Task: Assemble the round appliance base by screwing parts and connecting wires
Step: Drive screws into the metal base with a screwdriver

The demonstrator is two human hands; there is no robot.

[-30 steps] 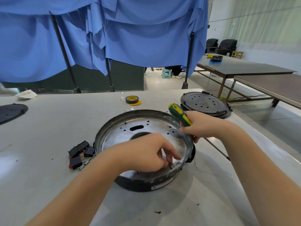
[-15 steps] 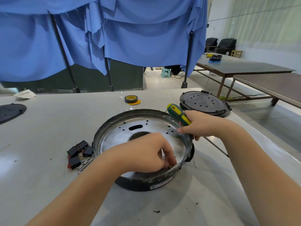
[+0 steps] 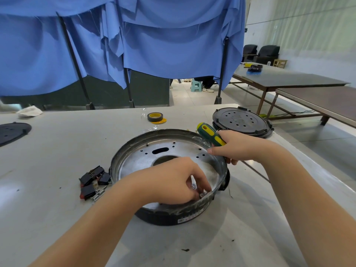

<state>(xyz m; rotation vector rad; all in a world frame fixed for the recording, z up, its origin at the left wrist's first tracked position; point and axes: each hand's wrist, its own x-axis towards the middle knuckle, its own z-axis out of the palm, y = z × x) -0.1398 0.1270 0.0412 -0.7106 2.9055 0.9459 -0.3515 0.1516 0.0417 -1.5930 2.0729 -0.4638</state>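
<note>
Head view showed the round metal appliance base with its black lower ring (image 3: 169,151) sitting mid-way on the pale grey surface (image 3: 57,151), near its right edge, with open room in front. The left hand (image 3: 173,180) reached inside the near rim, fingertips curled and pinching a small part too tiny to identify. The right hand (image 3: 237,147) gripped a green-and-yellow-handled screwdriver (image 3: 211,134) at the far right rim, shaft mostly hidden. Black connectors (image 3: 92,182) lay just left; a yellow-cored tape roll (image 3: 155,116) and round black perforated cover (image 3: 241,121) stood behind.
</note>
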